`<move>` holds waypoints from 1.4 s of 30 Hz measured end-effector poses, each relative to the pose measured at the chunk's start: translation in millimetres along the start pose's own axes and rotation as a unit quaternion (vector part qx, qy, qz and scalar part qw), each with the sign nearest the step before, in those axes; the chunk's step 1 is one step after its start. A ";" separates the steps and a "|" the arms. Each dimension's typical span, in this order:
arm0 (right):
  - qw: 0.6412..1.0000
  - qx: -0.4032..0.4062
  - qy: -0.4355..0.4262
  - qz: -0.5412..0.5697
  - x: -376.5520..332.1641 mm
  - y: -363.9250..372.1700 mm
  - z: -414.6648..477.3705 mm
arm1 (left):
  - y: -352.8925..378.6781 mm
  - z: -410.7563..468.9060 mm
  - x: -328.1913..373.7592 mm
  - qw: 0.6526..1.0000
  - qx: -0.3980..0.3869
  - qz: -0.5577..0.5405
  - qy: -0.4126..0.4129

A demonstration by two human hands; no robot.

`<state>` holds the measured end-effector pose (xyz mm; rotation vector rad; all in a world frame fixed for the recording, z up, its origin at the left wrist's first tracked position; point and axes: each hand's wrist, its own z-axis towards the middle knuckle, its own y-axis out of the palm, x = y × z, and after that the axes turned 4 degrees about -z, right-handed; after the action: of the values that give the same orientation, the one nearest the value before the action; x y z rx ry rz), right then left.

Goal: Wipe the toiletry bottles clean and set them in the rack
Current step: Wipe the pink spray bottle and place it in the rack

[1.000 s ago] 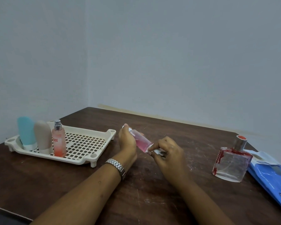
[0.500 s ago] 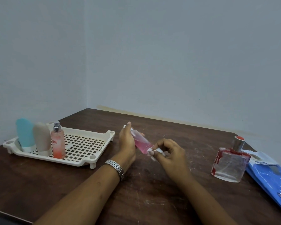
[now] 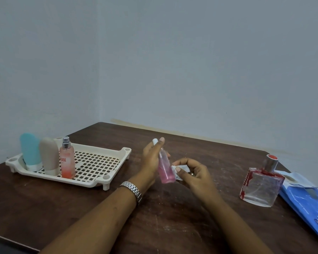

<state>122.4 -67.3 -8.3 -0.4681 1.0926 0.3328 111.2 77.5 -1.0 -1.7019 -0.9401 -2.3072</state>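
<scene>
Gripping the pink-filled bottle (image 3: 165, 172) is the left hand (image 3: 151, 162); right hand (image 3: 195, 174) pinches a wipe (image 3: 184, 169).

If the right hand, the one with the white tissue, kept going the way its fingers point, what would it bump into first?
Most likely the pink bottle. The right hand points its fingers leftward, and its tissue seems to be against the bottle's side. The left hand grips the bottle just behind.
</scene>
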 end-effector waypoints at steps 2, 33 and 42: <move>1.000 0.007 -0.011 0.000 0.9 0.4 0.2 | 2.8 -4.0 -2.2 0.999 -0.050 0.000 0.012; 0.999 -0.019 -0.029 -0.019 4.7 -9.7 3.4 | 1.9 2.8 -26.2 0.966 -0.105 0.166 0.171; 0.999 0.033 -0.023 -0.003 6.9 -9.6 5.8 | 4.4 -1.1 -26.1 0.962 -0.164 0.148 0.161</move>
<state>134.4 -72.3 -10.5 -0.4040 1.0541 0.3004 121.6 66.7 -22.8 -1.3802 -0.2336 -2.5166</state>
